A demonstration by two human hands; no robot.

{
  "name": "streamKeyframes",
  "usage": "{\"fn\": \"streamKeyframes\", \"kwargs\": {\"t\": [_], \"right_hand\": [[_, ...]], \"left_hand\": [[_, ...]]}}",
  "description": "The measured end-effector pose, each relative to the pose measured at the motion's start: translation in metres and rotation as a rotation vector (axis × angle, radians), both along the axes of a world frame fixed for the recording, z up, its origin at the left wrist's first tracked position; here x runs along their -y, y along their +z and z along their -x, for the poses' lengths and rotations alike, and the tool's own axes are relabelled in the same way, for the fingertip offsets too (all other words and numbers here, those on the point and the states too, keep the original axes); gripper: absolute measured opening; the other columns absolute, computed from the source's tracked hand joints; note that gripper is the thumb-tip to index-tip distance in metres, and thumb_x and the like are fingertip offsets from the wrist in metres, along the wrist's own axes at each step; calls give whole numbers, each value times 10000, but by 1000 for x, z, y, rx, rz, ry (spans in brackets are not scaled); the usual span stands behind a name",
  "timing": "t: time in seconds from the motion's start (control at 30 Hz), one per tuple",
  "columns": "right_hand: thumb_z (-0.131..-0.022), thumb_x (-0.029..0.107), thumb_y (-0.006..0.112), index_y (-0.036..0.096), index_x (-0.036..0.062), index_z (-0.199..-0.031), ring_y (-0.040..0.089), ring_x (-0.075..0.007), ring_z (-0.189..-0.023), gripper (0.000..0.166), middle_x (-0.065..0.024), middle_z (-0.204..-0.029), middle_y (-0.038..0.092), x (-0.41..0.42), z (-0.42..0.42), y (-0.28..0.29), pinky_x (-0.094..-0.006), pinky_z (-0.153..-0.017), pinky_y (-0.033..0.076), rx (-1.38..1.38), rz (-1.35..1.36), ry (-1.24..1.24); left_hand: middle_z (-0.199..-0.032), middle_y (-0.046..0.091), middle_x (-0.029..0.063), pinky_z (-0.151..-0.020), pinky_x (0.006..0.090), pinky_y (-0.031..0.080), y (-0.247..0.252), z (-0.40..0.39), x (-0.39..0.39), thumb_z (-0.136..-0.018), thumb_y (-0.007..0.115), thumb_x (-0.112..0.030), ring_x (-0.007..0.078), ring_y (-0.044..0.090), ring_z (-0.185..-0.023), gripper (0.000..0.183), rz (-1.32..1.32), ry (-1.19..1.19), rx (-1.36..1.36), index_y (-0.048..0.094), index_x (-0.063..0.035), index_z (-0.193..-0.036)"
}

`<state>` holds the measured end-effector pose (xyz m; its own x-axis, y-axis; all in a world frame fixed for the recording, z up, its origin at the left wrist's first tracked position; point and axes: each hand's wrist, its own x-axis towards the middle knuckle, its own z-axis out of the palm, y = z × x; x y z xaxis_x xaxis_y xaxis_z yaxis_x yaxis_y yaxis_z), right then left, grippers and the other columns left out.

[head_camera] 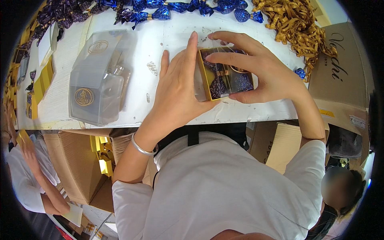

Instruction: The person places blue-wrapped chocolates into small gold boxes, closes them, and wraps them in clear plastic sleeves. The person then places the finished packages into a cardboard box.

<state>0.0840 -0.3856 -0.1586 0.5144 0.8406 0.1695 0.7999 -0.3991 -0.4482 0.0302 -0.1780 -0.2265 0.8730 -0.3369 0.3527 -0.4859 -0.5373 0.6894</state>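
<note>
A small gold-edged box (207, 79) with a clear cover lies on the white table in front of me, holding dark patterned wrapped sweets (218, 87) with gold ties. My left hand (180, 81) rests along the box's left side, thumb at its near corner. My right hand (255, 67) spans the box from the right, its fingertips over the cover and its thumb at the near edge. Left of my hands stand clear plastic box covers (99, 72) with round gold Godiva emblems, overlapping one another.
Blue foil-wrapped sweets (180, 6) line the far edge. Gold ribbon loops (291, 24) are heaped at the far right, beside a cardboard box (345, 66). Yellow boxes (43, 81) lie at the left. Below the table, an open carton (78, 162) holds gold pieces. Another person (30, 177) works at the left; another is at the lower right.
</note>
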Motion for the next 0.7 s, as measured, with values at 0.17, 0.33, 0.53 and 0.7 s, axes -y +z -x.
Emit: {"fn": "streamKeyframes", "kwargs": {"t": [0.17, 0.33, 0.53, 0.7], "right_hand": [[-595, 177, 784, 571, 127, -1227, 468, -364, -1189, 668, -171, -1350, 447, -1, 3, 5, -431, -981, 390, 13, 29, -1], [-589, 162, 787, 573, 112, -1233, 448, -366, -1220, 680, -170, -1368, 432, -3, 4, 1, -424, -991, 395, 73, 65, -10], [-625, 157, 765, 594, 88, -1183, 507, -363, -1137, 588, -176, -1312, 470, -5, -1, 6, -410, -958, 425, 33, 54, 50], [-636, 99, 730, 613, 75, -1150, 527, -371, -1105, 527, -189, -1314, 460, -3, -7, 13, -388, -932, 455, -79, 78, 100]], "left_hand": [[-1263, 493, 151, -1068, 609, 200, 0, 0, -1, -546, 873, -231, 309, 464, -1218, 1210, -24, 4, 16, 119, -43, -1474], [-1266, 491, 142, -1077, 596, 188, -1, 0, -1, -555, 868, -247, 307, 452, -1229, 1185, -63, -11, 5, 141, -54, -1471], [-1278, 485, 145, -1076, 595, 181, 0, -1, -2, -581, 856, -283, 305, 439, -1243, 1113, -78, -17, 25, 204, -55, -1454], [-1275, 488, 149, -1076, 593, 174, 2, -1, -2, -590, 853, -292, 306, 441, -1241, 1078, -81, -25, 2, 238, -59, -1444]]}}
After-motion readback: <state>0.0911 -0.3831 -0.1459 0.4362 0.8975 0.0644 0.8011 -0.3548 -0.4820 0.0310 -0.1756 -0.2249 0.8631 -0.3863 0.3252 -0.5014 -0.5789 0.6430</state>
